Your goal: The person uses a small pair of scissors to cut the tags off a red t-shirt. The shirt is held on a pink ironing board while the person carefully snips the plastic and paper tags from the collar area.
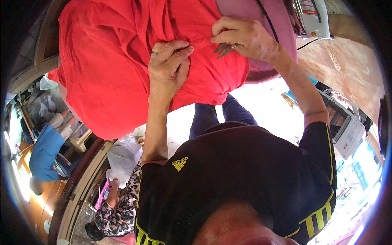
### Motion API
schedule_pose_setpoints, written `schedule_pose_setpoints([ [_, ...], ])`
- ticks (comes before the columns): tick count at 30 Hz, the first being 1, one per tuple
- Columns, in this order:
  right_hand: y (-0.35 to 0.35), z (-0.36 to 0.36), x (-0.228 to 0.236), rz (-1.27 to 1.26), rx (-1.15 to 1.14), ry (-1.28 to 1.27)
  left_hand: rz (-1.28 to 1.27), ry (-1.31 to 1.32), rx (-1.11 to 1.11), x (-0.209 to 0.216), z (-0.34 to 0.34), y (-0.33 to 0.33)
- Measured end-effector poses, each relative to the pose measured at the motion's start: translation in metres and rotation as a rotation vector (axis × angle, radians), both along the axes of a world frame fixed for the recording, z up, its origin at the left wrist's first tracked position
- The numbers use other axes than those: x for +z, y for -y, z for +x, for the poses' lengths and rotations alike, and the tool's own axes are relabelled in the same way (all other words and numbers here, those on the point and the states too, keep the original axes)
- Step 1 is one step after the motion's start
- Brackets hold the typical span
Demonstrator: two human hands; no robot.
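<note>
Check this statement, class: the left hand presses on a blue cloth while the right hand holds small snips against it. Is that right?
Not quite. In the head view the cloth is red, not blue. The rest stands: the left hand presses on it while the right hand holds small snips against it.

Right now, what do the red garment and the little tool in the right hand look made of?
Red garment: soft woven or knit cloth, matte; it folds and creases under the left hand. Which fibre, cannot tell.
Small snips in the right hand: probably metal; thin grey pointed blades with a dull sheen, mostly hidden by the fingers.
</note>
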State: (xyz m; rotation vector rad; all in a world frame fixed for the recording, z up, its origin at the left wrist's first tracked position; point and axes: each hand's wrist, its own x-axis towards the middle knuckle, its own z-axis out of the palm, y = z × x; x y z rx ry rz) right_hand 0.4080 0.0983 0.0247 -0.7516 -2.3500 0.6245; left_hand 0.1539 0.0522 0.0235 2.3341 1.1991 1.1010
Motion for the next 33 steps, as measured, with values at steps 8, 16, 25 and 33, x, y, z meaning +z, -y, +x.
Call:
schedule_pose_setpoints([
  [8,-0.032,-0.025,0.021,-0.162,-0.04,-0.262,-0.249,0.037,0.033,0.019,0.004,-0.014],
  [16,0.047,-0.033,0.022,-0.296,-0.334,-0.404,-0.753,0.478,-0.003,0.047,-0.026,0.011],
  [25,0.13,-0.056,-0.01,-0.275,-0.224,-0.334,-0.203,0.292,0.421,-0.012,-0.043,0.044],
  [33,0.033,-0.01,0.002,0.087,-0.373,0.065,0.158,-0.252,0.257,0.005,-0.034,0.035],
])
